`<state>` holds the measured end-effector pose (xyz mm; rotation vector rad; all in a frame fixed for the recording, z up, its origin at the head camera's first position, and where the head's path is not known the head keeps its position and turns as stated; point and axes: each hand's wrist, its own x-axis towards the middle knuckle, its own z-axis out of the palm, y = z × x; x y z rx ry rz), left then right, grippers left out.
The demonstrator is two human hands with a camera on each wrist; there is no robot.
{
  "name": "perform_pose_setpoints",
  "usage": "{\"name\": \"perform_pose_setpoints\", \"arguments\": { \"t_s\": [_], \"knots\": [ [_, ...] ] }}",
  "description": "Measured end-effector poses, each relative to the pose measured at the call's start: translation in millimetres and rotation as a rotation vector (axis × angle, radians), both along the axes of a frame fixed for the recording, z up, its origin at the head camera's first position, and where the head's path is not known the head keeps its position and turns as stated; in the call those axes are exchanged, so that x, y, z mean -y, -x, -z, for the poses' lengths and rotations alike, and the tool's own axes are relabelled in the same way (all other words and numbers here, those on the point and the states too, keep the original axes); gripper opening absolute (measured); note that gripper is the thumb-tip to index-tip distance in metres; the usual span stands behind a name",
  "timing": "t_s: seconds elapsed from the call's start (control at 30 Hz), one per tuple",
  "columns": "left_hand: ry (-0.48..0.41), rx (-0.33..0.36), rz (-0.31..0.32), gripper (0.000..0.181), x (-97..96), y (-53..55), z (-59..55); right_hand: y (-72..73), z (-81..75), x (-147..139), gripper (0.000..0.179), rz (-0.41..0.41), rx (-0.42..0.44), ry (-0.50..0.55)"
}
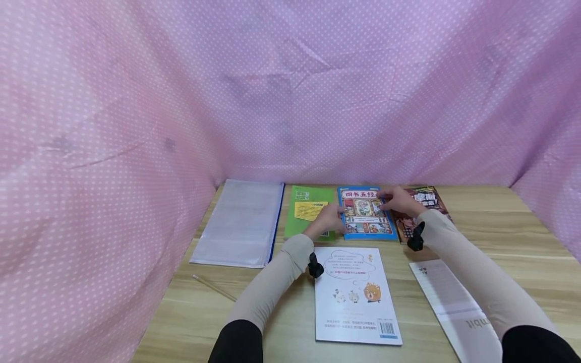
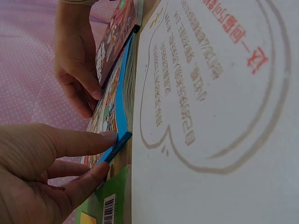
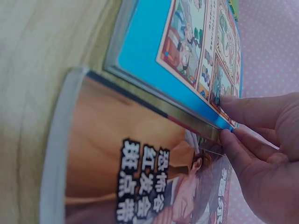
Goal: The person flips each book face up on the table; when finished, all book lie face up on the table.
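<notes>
A blue-bordered book (image 1: 364, 207) with cartoon panels lies flat at the back of the table. My left hand (image 1: 328, 221) pinches its left edge, one fingertip on the cover and another against the blue spine (image 2: 120, 143). On the opposite side, my right hand (image 1: 400, 201) holds the other long edge between thumb and fingers (image 3: 236, 147). Just left of it is a green book (image 1: 313, 194) with a yellow panel, partly behind my left hand. A dark brown-red book (image 1: 433, 199) sits close on the right, partly covered by my right hand and wrist.
Nearer me lies a white book (image 1: 345, 317) with cartoon animals and a barcode. A translucent zip folder (image 1: 240, 222) is at the left, with a pencil (image 1: 214, 287) below it. Under my right forearm is a white notepad (image 1: 447, 295). Pink dotted cloth (image 1: 317, 101) hangs behind the table.
</notes>
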<state>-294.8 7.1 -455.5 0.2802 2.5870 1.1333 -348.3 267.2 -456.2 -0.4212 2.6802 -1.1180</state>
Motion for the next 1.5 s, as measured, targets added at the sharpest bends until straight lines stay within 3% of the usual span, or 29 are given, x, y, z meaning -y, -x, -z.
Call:
{"name": "perform_pose_setpoints", "arguments": {
  "t_s": [0.23,0.43,0.53,0.9,1.17,1.5],
  "knots": [
    [-0.04,-0.018,0.056,0.066,14.5,-0.9,-4.9,-0.9,-7.1,2,0.049,0.016,-0.002,-0.013],
    [-0.079,-0.027,0.07,0.072,38.1,0.7,-9.8,-0.5,-8.2,5,0.051,0.037,0.0,-0.017],
    [-0.085,-0.037,0.067,0.073,51.4,1.5,-12.6,-0.6,-10.5,10,0.051,0.05,0.019,0.032],
    [-0.1,-0.04,0.015,0.072,94.0,4.2,-24.3,-3.4,-26.5,29,0.055,0.091,0.09,0.16],
    [-0.098,-0.062,-0.018,0.073,121.2,5.2,-18.3,3.2,-26.7,52,0.055,0.029,0.026,0.111],
    [-0.042,-0.055,-0.064,0.073,136.0,2.6,-13.7,4.6,-20.5,73,0.055,-0.042,0.027,0.204]
  ]
}}
